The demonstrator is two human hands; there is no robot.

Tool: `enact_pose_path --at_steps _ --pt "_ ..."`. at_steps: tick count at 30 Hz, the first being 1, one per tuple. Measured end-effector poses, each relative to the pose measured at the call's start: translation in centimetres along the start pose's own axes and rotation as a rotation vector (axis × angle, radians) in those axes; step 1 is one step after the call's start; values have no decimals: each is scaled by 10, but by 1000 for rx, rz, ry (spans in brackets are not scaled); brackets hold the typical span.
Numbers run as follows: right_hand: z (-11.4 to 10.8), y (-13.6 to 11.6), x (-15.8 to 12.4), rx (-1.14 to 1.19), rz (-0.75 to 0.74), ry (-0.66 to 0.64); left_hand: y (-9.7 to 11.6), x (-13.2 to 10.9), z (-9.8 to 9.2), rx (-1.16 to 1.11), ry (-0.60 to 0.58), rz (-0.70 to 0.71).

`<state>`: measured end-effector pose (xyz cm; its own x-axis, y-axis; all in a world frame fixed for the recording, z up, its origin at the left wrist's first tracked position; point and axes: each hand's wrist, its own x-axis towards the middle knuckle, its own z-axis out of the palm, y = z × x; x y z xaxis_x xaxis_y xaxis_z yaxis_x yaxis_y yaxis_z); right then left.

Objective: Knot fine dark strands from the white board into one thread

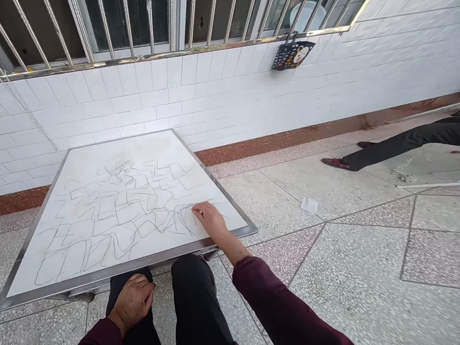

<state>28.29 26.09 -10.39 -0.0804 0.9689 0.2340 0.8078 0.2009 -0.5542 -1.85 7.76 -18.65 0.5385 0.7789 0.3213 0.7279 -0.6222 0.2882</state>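
A white table top [92,164] with a metal rim stands in front of my knees. Thin dark wavy lines [118,210] cover much of it; whether they are drawn or are loose threads I cannot tell. Toward the far side lies a denser dark tangle [119,168]. My right hand [211,220] is over the table's right part, thumb and fingers pinched together close to the surface among curved lines. What sits in the pinch is too small to make out. My left hand [134,296] rests on my left thigh, fingers curled in, with nothing visible in it.
A white tiled wall [229,91] with barred windows [147,13] runs behind the table. A small patterned bag [292,55] hangs from the bars. On the speckled floor lies a white scrap [309,205]. Another person's leg [412,138] extends from the right, near a white metal frame [457,181].
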Motion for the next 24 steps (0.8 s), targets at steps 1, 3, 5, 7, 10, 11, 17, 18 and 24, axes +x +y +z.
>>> enact_pose_path --at_steps 1,3,5,7,10,11,17,18,24 --pt "2 -3 0 -17 -16 -14 0 1 2 -6 1 1" --pt "6 -10 4 -56 -41 -35 -1 2 5 -14 0 5" --pt "10 -16 15 -101 -62 -58 -1 4 8 -18 -3 10" --pt "12 -20 29 -151 -84 -90 0 6 10 -17 -4 11" --pt "16 -23 50 -226 -115 -161 1 7 14 -11 -2 3" --pt "17 -24 55 -250 -127 -187 2 7 15 -9 -1 -1" --pt "19 -25 69 -376 -231 -294 0 5 18 3 0 -21" --pt "19 -25 69 -394 -251 -299 0 4 18 5 0 -23" --pt "15 -23 68 -452 -374 -259 -2 2 17 20 11 -27"
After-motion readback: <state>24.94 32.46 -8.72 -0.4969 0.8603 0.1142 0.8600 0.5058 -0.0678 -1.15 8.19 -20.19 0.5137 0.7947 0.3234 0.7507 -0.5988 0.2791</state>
